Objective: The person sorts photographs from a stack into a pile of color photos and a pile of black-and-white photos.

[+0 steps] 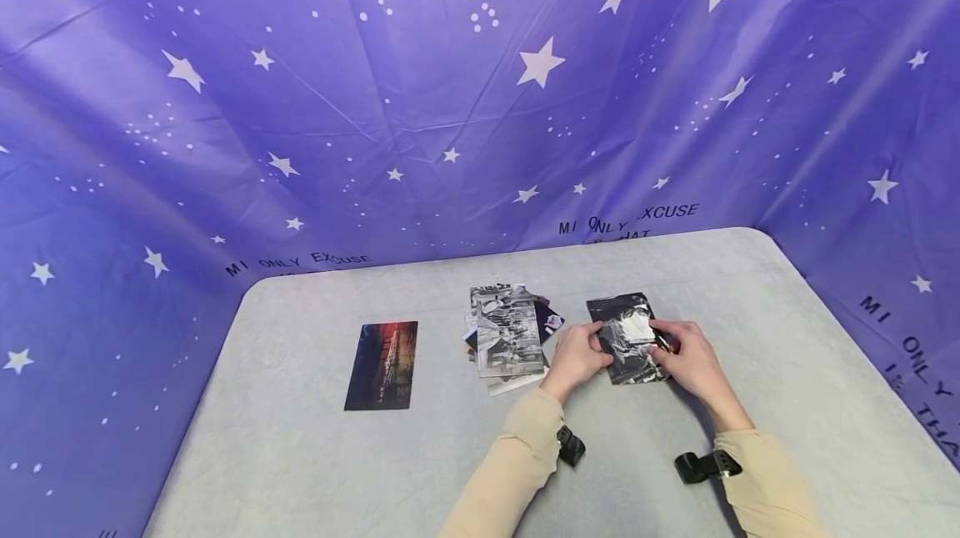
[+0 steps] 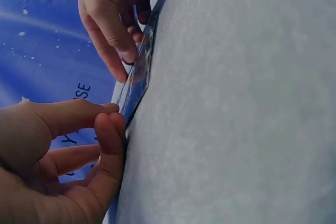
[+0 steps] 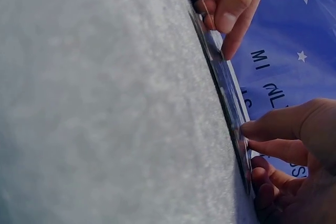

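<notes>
Beige sleeves (image 1: pixel 517 463) reach forward over the grey worktop (image 1: pixel 300 455), and both hands pinch one black-and-white photo (image 1: pixel 628 336) that lies flat on it: the left hand (image 1: pixel 576 357) grips its left edge between thumb and fingers, while the right hand (image 1: pixel 692 361) holds the right edge the same way. Just left of the left hand sits a loose pile of photos (image 1: pixel 507 336), almost touching its knuckles. Well beyond that pile, further left, a dark colour photo (image 1: pixel 382 365) lies alone before the starry purple backdrop (image 1: pixel 450 87).
</notes>
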### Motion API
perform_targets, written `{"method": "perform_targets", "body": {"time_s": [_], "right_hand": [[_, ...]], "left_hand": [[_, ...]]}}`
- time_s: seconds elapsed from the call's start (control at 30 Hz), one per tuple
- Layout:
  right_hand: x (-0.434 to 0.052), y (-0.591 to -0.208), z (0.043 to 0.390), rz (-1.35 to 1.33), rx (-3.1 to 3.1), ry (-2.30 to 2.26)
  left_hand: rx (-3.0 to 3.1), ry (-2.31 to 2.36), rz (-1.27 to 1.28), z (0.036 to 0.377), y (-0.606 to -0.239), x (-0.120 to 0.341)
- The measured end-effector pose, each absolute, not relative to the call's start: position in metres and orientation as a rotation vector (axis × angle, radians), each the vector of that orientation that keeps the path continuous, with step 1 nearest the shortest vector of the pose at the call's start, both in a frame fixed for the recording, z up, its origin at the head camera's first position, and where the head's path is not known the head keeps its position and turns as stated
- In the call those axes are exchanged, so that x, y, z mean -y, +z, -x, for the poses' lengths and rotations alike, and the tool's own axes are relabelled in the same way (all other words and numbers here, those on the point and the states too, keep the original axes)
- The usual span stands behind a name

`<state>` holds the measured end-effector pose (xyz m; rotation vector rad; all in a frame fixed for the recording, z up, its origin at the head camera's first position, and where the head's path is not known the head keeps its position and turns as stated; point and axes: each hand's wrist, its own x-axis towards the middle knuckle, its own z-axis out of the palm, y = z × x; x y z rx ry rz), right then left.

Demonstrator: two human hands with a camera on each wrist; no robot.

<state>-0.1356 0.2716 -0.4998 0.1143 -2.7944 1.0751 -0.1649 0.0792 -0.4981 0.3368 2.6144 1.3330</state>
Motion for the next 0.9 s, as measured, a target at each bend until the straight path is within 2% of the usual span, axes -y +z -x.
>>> {"method": "perform_targets", "body": {"time_s": [0.37,0.9], "right_hand": [[-0.275,-0.501,0.136,-0.079,2.751,1.165],[-0.266,-0.487,0.126,-0.025,2.714,1.193]], "left_hand": [[-2.307,1.7,-0.32,0.168,-0.506,-0.067],[-2.074,1.97,-0.249,0.149,-0.505,-0.042]]}}
